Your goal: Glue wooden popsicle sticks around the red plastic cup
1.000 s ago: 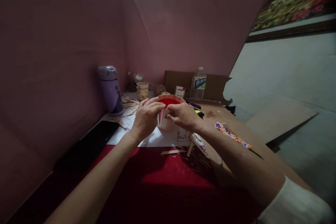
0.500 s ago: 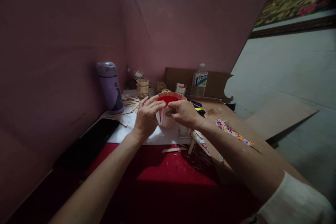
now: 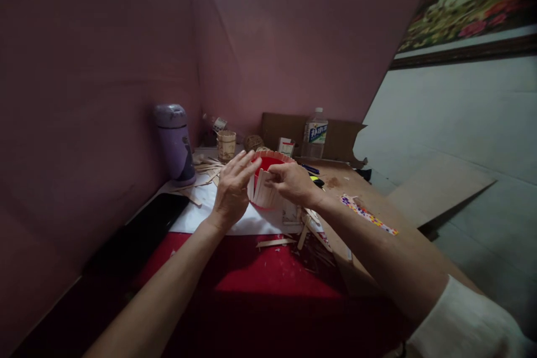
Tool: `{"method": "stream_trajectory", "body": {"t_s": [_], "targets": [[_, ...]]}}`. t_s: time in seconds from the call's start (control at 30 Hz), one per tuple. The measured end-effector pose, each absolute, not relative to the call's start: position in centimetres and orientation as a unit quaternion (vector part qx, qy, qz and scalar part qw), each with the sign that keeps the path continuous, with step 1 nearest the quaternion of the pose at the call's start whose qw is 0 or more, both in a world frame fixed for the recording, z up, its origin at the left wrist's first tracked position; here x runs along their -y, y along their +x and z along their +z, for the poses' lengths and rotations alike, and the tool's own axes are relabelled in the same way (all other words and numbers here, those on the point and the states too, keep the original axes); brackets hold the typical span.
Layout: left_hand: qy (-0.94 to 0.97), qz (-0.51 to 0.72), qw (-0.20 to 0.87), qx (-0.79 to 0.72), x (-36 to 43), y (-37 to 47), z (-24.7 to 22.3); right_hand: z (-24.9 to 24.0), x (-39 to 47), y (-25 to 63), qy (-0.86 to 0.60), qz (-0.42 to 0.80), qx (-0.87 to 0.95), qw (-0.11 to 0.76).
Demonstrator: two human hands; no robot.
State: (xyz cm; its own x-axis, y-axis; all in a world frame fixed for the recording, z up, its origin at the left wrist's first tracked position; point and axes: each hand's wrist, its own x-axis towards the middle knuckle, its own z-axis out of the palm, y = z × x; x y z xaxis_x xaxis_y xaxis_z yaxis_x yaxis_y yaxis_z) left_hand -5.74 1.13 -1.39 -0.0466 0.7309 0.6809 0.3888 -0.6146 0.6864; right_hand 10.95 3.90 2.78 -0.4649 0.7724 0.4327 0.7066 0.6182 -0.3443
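Note:
A round red container (image 3: 264,197) stands on white paper, its outside lined with upright craft sticks. A gap between the sticks at its front left shows the red wall. My left hand (image 3: 235,184) rests against or right beside the container's left side, fingers stretched out; the exact contact is unclear. My right hand (image 3: 293,182) is closed at the front rim, thumb and fingers pinching the sticked wall. Part of the right side is behind that hand. Loose craft sticks (image 3: 274,243) lie in front on the red cloth.
A purple flask (image 3: 175,148) and a dark flat phone-like slab (image 3: 142,229) are on the left. Behind stand a small stick-covered cup (image 3: 226,145), a twine ball (image 3: 253,143) and a plastic bottle (image 3: 315,137). A flowered strip (image 3: 369,215) lies on cardboard at right.
My left fingers have lifted a little off the rim and spread, showing more of the gap. My right hand keeps its pinch at the front rim. The view has shifted slightly.

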Motion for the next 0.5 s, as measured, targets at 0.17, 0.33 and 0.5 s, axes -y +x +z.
{"method": "stream_trajectory", "body": {"t_s": [0.17, 0.33, 0.5], "targets": [[0.404, 0.676, 0.391, -0.476, -1.7, -5.9, -2.3, 2.6, -5.2, 11.9, -0.432, 0.138, 0.819, 0.351], [0.335, 0.626, 0.545, -0.445, -1.8, -5.4, -2.9, 3.3, -4.9, 12.1, -0.396, 0.245, 0.776, 0.426], [0.352, 0.610, 0.621, -0.345, -0.1, -4.8, -1.2, 4.6, -2.7, 12.2, -0.362, 0.322, 0.731, 0.480]]}}
